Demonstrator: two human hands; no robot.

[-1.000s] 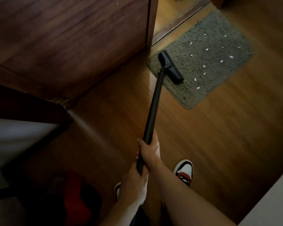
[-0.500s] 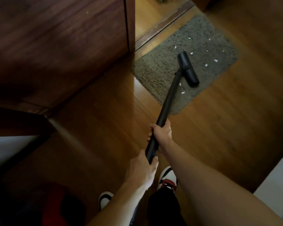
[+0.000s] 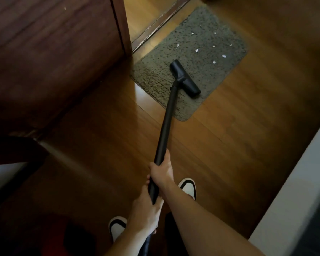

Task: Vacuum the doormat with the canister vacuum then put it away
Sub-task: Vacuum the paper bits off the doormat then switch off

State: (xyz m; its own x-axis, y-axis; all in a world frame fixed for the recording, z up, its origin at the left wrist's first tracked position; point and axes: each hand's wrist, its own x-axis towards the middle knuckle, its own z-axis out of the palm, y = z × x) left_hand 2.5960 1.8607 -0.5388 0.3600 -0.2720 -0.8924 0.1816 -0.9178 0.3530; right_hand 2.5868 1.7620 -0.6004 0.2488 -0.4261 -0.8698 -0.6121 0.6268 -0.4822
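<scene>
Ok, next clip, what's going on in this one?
A person is vacuuming a grey doormat by a doorway. Both hands grip the black wand: the right hand higher up, the left hand lower, near the hose end. The floor head sits on the near part of the mat. Several white paper scraps lie on the far part of the mat, so the job is not finished. A red shape at lower left may be the canister, but it is too dark to tell.

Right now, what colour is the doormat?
The doormat is a speckled grey-green, dotted with white scraps; the head view shows it.
</scene>
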